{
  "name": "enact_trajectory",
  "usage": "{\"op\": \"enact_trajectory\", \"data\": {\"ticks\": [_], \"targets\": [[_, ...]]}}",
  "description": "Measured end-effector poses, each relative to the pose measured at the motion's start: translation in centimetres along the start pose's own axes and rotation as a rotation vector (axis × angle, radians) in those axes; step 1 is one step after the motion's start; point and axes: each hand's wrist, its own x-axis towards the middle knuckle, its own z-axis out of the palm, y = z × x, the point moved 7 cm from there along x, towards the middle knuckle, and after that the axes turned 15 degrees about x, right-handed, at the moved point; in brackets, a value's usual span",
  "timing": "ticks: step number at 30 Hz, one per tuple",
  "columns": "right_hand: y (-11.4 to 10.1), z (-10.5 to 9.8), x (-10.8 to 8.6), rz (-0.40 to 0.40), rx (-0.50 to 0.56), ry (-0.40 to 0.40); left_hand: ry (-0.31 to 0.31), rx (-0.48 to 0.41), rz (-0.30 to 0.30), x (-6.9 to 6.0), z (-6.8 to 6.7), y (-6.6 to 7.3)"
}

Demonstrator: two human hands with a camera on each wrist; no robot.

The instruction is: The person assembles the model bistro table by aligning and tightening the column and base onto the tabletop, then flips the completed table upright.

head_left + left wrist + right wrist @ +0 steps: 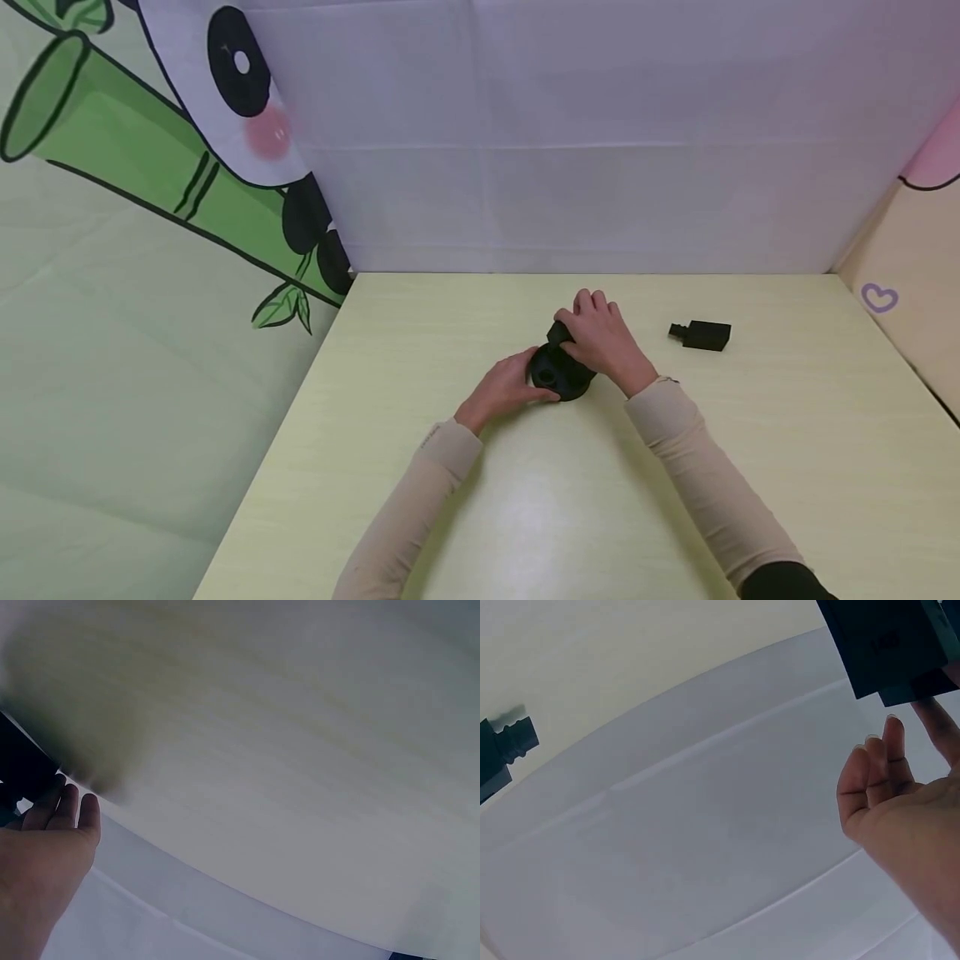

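Observation:
A round black piece [561, 377] is on the pale table, with a smaller black blocky part [558, 335] at its top edge. My left hand [506, 387] grips the round piece from its left side, thumb along the near edge. The right hand [600, 337] pinches the blocky part from above and the right. In the right wrist view the dark square-edged part [889, 645] is held by the thumb side of my right hand [907, 802], its other fingers loosely bent. The left wrist view shows a dark piece [26, 761] by my left hand's fingertips [88, 814].
A separate black block with a narrow ridged neck [707, 335] lies on the table [465, 308] to the right of my hands, and its neck shows in the right wrist view [514, 741]. A pale cloth [600, 150] hangs behind the table's far edge.

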Motion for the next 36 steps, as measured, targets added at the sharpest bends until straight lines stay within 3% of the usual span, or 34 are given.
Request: {"op": "enact_trajectory", "data": {"ticks": [6,11,18,26,36], "targets": [[-0.1,0.5,-0.1,-0.011,0.01,-0.015,0.01,0.009,0.008,0.2,0.2,0.1],[0.0,0.5,-0.4,0.024,0.009,-0.026,0.008,0.001,0.017,0.1,0.1,0.1],[-0.1,0.1,-0.8,0.035,-0.036,0.049,0.015,0.003,0.014,0.1,0.1,0.0],[-0.3,0.4,-0.9,0.076,-0.044,0.074,0.017,0.001,0.018,-0.2,0.0,-0.1],[-1.0,0.7,-1.2,0.017,-0.009,0.164,0.003,0.009,0.015,-0.6,0.2,-0.4]]}}
